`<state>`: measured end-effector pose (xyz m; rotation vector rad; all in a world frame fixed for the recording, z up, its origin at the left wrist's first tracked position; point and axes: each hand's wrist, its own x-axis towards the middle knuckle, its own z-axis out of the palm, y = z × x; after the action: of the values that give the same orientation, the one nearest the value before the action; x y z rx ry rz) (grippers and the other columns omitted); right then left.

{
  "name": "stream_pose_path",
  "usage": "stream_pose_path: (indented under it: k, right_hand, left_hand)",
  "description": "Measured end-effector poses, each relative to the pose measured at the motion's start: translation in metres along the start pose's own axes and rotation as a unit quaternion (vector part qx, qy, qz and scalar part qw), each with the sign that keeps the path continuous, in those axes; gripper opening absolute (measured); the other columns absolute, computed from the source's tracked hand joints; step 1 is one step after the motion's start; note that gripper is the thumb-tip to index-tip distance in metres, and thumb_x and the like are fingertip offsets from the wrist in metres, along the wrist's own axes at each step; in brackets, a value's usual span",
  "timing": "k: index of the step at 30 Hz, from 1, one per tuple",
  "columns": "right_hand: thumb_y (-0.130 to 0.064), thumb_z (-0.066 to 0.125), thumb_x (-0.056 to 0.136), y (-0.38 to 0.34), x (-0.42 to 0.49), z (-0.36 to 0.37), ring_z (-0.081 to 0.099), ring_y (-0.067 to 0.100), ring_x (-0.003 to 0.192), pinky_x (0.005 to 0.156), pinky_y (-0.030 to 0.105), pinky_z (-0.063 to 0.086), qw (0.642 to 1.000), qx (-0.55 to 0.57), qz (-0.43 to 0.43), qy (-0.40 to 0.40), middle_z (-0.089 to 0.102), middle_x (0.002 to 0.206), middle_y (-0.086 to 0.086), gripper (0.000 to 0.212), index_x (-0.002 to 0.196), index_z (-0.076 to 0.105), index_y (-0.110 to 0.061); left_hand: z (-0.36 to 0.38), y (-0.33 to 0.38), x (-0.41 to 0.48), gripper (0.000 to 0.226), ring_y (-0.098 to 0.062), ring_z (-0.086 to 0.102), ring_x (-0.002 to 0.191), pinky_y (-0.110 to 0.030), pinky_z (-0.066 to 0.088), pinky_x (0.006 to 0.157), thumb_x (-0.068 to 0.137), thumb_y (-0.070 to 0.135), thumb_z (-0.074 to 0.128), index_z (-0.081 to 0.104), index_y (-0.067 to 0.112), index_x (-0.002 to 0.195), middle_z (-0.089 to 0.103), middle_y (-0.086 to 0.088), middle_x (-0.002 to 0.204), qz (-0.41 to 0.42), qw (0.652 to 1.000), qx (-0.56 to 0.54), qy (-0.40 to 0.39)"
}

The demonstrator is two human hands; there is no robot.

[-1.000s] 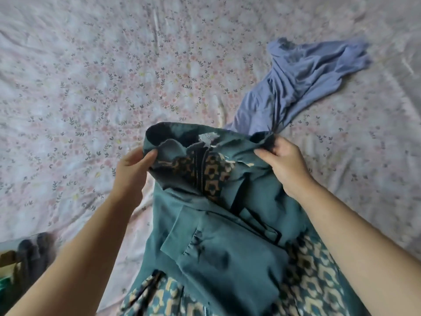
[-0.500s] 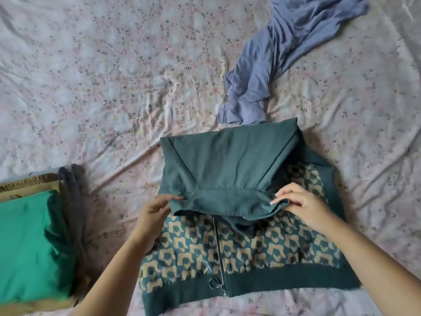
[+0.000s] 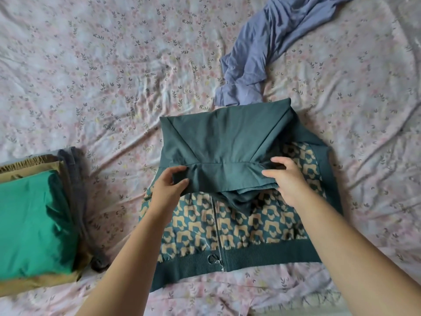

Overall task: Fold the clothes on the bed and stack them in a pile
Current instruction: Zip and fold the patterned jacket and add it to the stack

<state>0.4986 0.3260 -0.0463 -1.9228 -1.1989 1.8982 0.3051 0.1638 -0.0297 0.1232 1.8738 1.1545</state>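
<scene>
Jacket (image 3: 250, 226) fold in progress: left hand (image 3: 168, 185) and right hand (image 3: 287, 179), apart, each pinch the turned-down hood (image 3: 223, 142). Next, probably halve and stack on pile (image 3: 34, 224).

Teal zip jacket (image 3: 239, 226) lies flat on the floral bed (image 3: 91, 76), plain top part folded down over its patterned front. L hand (image 3: 169, 185) & R hand (image 3: 286, 179) grip that fold's near edge. Crumpled blue garment (image 3: 262, 49) lies just beyond; folded pile (image 3: 34, 220) at L.
</scene>
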Motion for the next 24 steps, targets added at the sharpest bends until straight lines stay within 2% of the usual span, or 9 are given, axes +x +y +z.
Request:
stream_pose_path:
  k: [3,6,9,11,14,17,19,21,24]
  right_hand:
    - [0.006,0.062,0.079,-0.011,-0.012,-0.015,0.059,0.028,0.106,0.094,0.045,0.048,0.998,0.045,-0.053,0.002,0.059,0.118,0.013,0.035,0.096,0.062,-0.025]
    - [0.008,0.058,0.081,-0.009,-0.032,-0.045,0.060,0.025,0.106,0.092,0.041,0.047,0.986,0.041,-0.163,-0.015,0.063,0.114,0.009,0.040,0.091,0.064,-0.030]
    - [0.006,0.060,0.081,0.024,-0.036,-0.053,0.059,0.020,0.104,0.091,0.037,0.047,0.981,-0.105,-0.160,-0.008,0.064,0.109,0.001,0.042,0.089,0.061,-0.035]
    - [0.003,0.061,0.082,0.052,-0.026,-0.048,0.059,0.023,0.100,0.089,0.038,0.048,0.972,-0.211,-0.106,0.004,0.062,0.106,0.005,0.037,0.093,0.060,-0.032]
    - [-0.002,0.058,0.083,0.054,-0.015,-0.042,0.054,0.025,0.095,0.081,0.030,0.043,0.929,-0.331,-0.124,0.111,0.055,0.111,0.014,0.028,0.107,0.063,-0.017]
    - [-0.005,0.056,0.079,0.025,-0.015,-0.021,0.048,0.033,0.100,0.083,0.036,0.039,0.825,-0.399,-0.324,0.233,0.052,0.108,0.019,0.022,0.100,0.063,-0.005]
    - [-0.013,0.049,0.079,0.010,-0.010,0.006,0.048,0.033,0.102,0.090,0.041,0.037,0.769,-0.426,-0.433,0.199,0.054,0.111,0.019,0.027,0.102,0.061,-0.006]
    - [-0.018,0.044,0.080,0.003,0.004,0.041,0.049,0.035,0.111,0.095,0.049,0.039,0.735,-0.455,-0.486,0.127,0.055,0.120,0.019,0.035,0.110,0.058,-0.008]
    - [-0.024,0.038,0.080,0.004,0.035,0.083,0.051,0.032,0.121,0.094,0.061,0.037,0.749,-0.481,-0.453,0.043,0.053,0.132,0.015,0.049,0.125,0.053,-0.012]
  left_hand:
    - [0.003,0.010,-0.014,0.031,-0.013,0.059,0.088,-0.015,0.052,0.068,0.088,-0.008,0.050,0.059,0.015,0.107,0.060,-0.005,0.109,0.024,0.994,-0.102,-0.031]
    - [-0.001,-0.001,-0.031,0.041,-0.012,0.059,0.097,-0.016,0.053,0.077,0.087,-0.012,0.046,0.059,0.021,0.108,0.061,-0.001,0.113,0.058,0.987,-0.130,-0.077]
    - [0.003,-0.032,-0.038,0.046,-0.018,0.059,0.099,-0.013,0.052,0.073,0.086,-0.015,0.047,0.058,0.024,0.109,0.060,-0.001,0.114,0.015,0.998,-0.027,-0.054]
    - [0.009,-0.046,-0.034,0.042,-0.020,0.057,0.086,-0.015,0.049,0.062,0.088,-0.007,0.050,0.055,0.023,0.118,0.059,-0.009,0.116,-0.013,0.991,0.132,-0.026]
    - [0.012,-0.044,-0.025,0.032,-0.026,0.049,0.109,-0.035,0.042,0.089,0.085,0.015,0.062,0.060,0.017,0.117,0.051,-0.014,0.129,0.085,0.905,0.413,0.066]
    - [0.021,-0.021,-0.015,0.020,-0.039,0.042,0.123,-0.052,0.035,0.098,0.080,0.016,0.061,0.062,0.007,0.098,0.048,-0.021,0.131,0.273,0.819,0.467,0.193]
    - [0.033,-0.009,0.000,0.020,-0.039,0.041,0.126,-0.054,0.036,0.100,0.081,0.010,0.051,0.057,0.004,0.099,0.050,-0.023,0.130,0.383,0.771,0.472,0.189]
    - [0.051,-0.003,0.022,0.028,-0.033,0.036,0.132,-0.052,0.027,0.108,0.084,0.009,0.040,0.051,0.004,0.109,0.049,-0.019,0.134,0.418,0.757,0.479,0.148]
    - [0.072,-0.011,0.067,0.042,-0.031,0.038,0.132,-0.056,0.024,0.105,0.088,0.017,0.035,0.048,0.002,0.125,0.048,-0.016,0.138,0.380,0.762,0.515,0.098]
